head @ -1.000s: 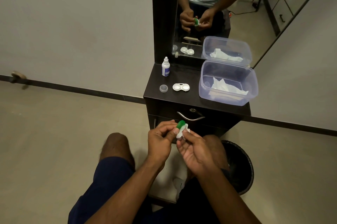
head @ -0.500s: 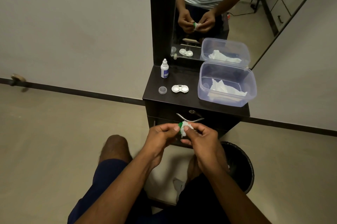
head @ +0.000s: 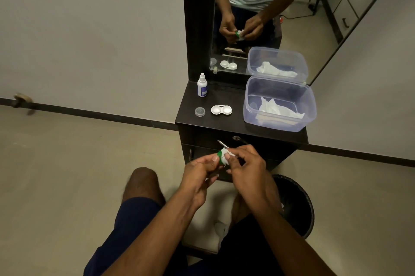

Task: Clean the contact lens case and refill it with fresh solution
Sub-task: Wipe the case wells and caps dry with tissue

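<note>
My left hand (head: pixel 199 171) pinches a small green lens-case cap (head: pixel 220 156) in front of the dark cabinet. My right hand (head: pixel 246 163) presses a piece of white tissue (head: pixel 229 153) into that cap. The white contact lens case (head: pixel 221 110), both wells uncovered, lies on the cabinet top (head: pixel 226 98). Left of it rests a clear round cap (head: pixel 199 111). The small white solution bottle (head: pixel 202 85) stands upright at the back left corner, its tip uncovered.
A clear plastic tub (head: pixel 279 104) holding white tissues fills the right side of the cabinet top. A mirror (head: pixel 258 13) rises behind it. A black waste bin (head: pixel 296 204) stands on the floor at my right knee. The drawer handle (head: pixel 222 143) is just beyond my hands.
Both hands rose a little toward the drawer. The right hand's fingers have turned over the tissue so it now covers most of the green cap.
</note>
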